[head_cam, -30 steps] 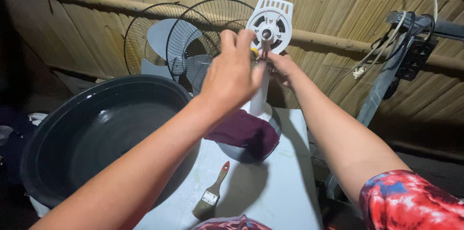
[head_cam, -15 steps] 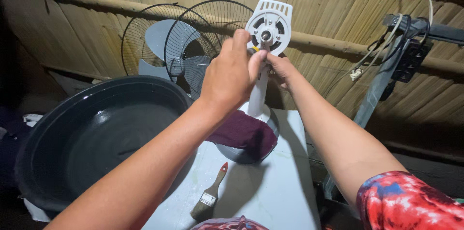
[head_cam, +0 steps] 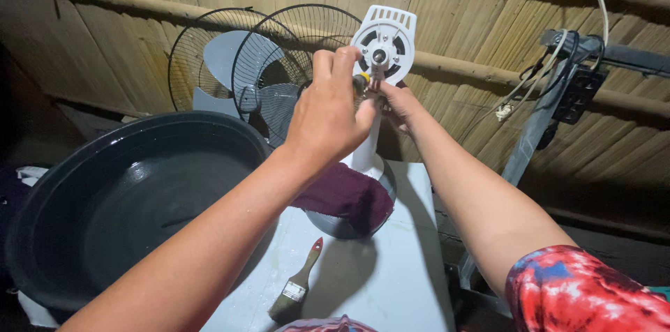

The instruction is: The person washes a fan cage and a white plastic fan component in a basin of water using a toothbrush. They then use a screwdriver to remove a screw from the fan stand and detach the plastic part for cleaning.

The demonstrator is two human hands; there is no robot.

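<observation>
Basin (head_cam: 105,206), black and wide, fills the bench's (head_cam: 412,276) left edge. Fan motor housing (head_cam: 385,46) stands upright near the far edge. Left hand (head_cam: 328,112) clamps a screwdriver (head_cam: 361,81) beneath it; right hand (head_cam: 394,103) steadies the neck, fingers closed. Turning seems next, calling for firm alignment.

A pale table (head_cam: 412,269) carries a paintbrush (head_cam: 296,291), fan base (head_cam: 349,224) and dark basin (head_cam: 125,199).
</observation>
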